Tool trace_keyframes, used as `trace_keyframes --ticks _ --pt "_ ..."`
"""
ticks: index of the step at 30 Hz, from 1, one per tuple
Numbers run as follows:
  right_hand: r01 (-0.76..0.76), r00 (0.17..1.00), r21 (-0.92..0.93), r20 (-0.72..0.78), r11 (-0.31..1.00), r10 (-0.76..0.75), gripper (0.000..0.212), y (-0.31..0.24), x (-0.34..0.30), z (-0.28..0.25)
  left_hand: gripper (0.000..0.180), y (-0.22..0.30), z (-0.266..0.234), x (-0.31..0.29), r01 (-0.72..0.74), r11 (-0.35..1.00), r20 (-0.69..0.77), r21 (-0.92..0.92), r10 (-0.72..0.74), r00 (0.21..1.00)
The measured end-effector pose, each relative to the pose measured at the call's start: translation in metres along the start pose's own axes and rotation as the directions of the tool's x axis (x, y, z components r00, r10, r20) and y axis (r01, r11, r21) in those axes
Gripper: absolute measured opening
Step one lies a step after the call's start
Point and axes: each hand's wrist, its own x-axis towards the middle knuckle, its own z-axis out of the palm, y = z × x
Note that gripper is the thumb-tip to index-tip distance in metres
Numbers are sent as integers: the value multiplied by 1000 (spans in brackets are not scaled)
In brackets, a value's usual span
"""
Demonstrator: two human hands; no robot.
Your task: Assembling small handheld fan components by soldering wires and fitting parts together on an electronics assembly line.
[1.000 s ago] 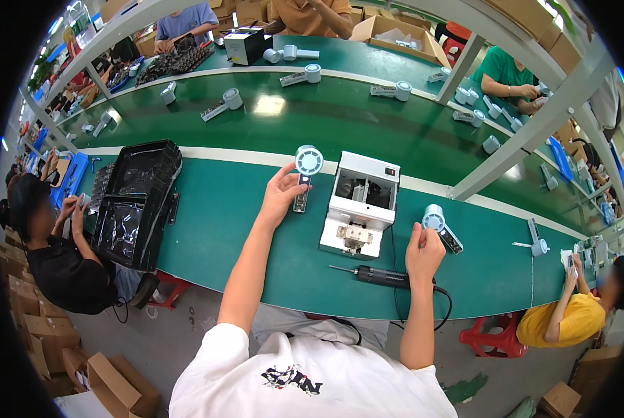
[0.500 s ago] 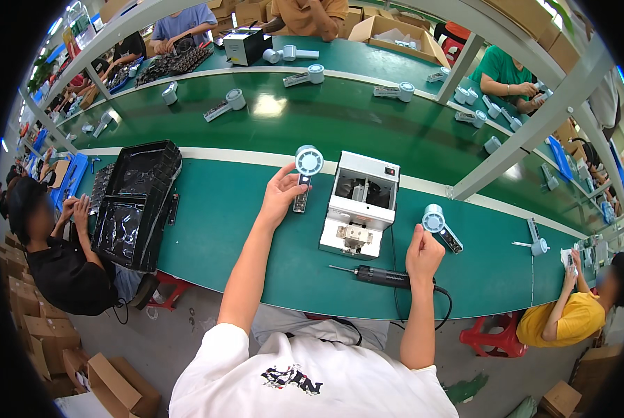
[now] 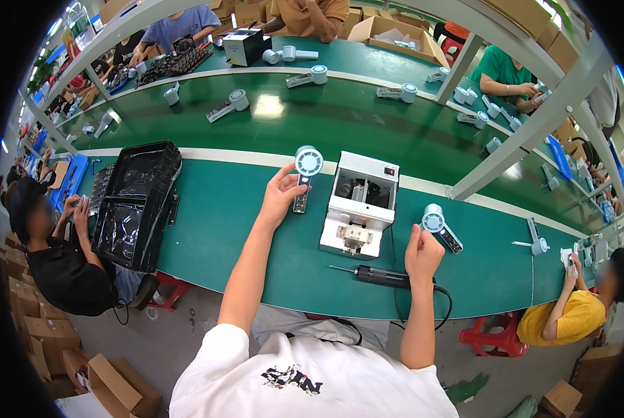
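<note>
My left hand (image 3: pixel 285 195) is closed round the handle of a pale blue handheld fan (image 3: pixel 308 161). The fan's round head points away from me, and electronic parts show in its opened handle. My right hand (image 3: pixel 424 255) makes a fist with the thumb on top; whatever may be inside it is hidden. Just beyond that fist lies a second handheld fan (image 3: pixel 434 218), its handle pointing to the lower right. An electric screwdriver (image 3: pixel 383 276) rests on the bench, its rear end passing under my right wrist. Between my hands stands a white screw feeder (image 3: pixel 360 205).
A black plastic tray (image 3: pixel 126 202) sits on the green bench at left. Further fans ride on the green conveyor (image 3: pixel 186 132) beyond. A slanted metal post (image 3: pixel 496 164) rises at right. Co-workers sit on both sides and opposite. Another fan (image 3: pixel 538 246) lies at the bench's right.
On the conveyor, the fans have shifted slightly to the right. A co-worker at the far left has reached toward a fan. My hands have stayed in place.
</note>
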Motion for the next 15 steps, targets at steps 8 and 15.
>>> trace_keyframes --ticks 8,15 --pt "-2 1000 4 -9 1000 2 44 -1 -2 -3 67 -2 -2 -3 -20 999 5 -51 20 1000" --pt "7 1000 2 11 1000 -7 40 -3 1 -3 67 -3 -1 0 -18 996 9 -83 19 1000"
